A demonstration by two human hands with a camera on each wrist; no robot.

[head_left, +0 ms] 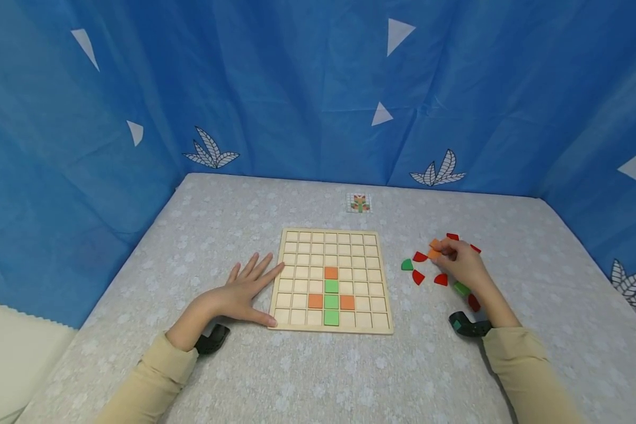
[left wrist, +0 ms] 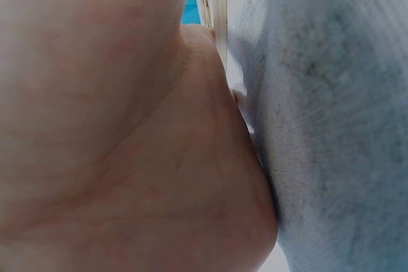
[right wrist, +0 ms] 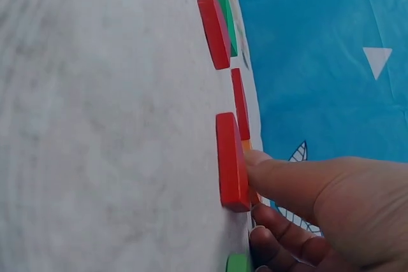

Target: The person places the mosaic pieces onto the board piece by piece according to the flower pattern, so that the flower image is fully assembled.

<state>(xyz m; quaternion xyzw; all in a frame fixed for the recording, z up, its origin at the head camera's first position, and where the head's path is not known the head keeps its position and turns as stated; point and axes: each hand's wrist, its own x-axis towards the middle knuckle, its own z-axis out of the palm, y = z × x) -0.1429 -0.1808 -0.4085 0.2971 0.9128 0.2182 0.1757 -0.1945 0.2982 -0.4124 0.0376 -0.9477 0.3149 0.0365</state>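
Note:
A wooden grid board (head_left: 364, 288) lies on the table, with green squares (head_left: 331, 301) in one column and orange squares (head_left: 315, 301) above and beside them. My left hand (head_left: 238, 297) rests spread at the board's left edge, its thumb at the near corner. At the loose pieces on the right, my right hand (head_left: 463, 265) pinches an orange block (head_left: 433, 254) between thumb and fingers. Another orange piece (head_left: 434, 243) sits just beyond it. In the right wrist view, a red piece (right wrist: 233, 160) partly hides the thumb's contact with the orange one.
Several red quarter-round pieces (head_left: 418, 277) lie scattered around the right hand. A green quarter-round (head_left: 407, 265) is nearest the board, and a green block (head_left: 461, 288) lies under the right wrist. Behind the board is a small pattern card (head_left: 359, 203). A blue curtain (head_left: 297, 88) closes off the back.

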